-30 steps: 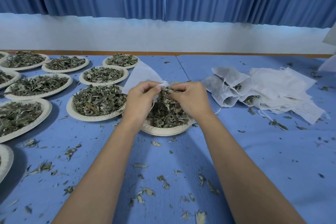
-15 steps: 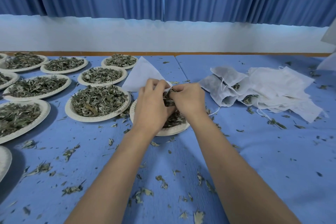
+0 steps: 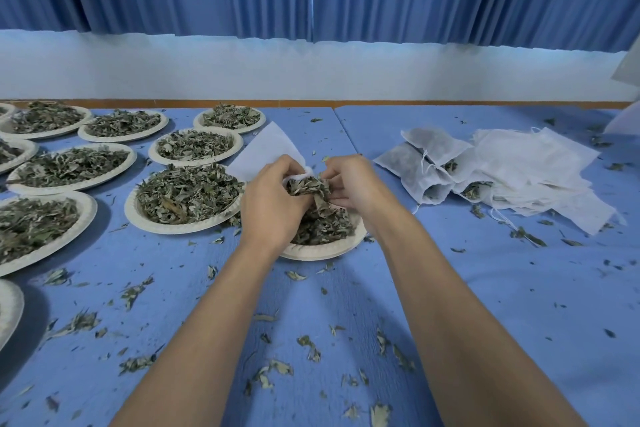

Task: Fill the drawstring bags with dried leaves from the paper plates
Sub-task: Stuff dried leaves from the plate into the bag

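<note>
White gauzy bag, crumbly grey-green leaves

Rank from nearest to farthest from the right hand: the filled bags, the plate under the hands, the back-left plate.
1. Plate under the hands, directly beneath the right hand.
2. Filled bags, just to its right.
3. Back-left plate, far off at the left rear.
</note>
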Demonstrator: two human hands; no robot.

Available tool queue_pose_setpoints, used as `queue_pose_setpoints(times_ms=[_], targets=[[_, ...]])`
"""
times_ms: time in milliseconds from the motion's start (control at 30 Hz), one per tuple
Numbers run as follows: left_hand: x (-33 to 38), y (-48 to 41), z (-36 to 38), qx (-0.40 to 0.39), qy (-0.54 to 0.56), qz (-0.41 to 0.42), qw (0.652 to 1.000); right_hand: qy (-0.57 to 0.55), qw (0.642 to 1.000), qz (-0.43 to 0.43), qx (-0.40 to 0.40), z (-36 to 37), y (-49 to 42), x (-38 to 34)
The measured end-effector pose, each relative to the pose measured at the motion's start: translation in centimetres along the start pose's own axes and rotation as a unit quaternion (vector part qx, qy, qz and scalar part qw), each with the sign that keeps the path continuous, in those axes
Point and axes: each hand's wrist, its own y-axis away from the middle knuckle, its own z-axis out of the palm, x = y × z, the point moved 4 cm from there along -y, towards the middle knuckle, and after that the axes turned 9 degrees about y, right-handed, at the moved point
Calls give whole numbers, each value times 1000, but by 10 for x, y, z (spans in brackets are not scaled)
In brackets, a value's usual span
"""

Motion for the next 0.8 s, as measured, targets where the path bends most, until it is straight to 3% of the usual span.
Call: queue_pose_setpoints(times_ms=[233, 467, 633, 800], targets=[[-5, -1, -2, -35, 45, -9, 998, -124, 992, -35, -7, -8, 2, 11], [-2, -3, -8, -60, 156, -26, 986, 81, 960, -245, 106, -9, -4, 15], [-3, -6, -10, -74, 185, -53, 978, 181, 913, -306, 202, -8, -3, 11], [-11, -10, -12, 32, 159, -92, 983, 220, 887, -333, 232, 5, 2, 8]])
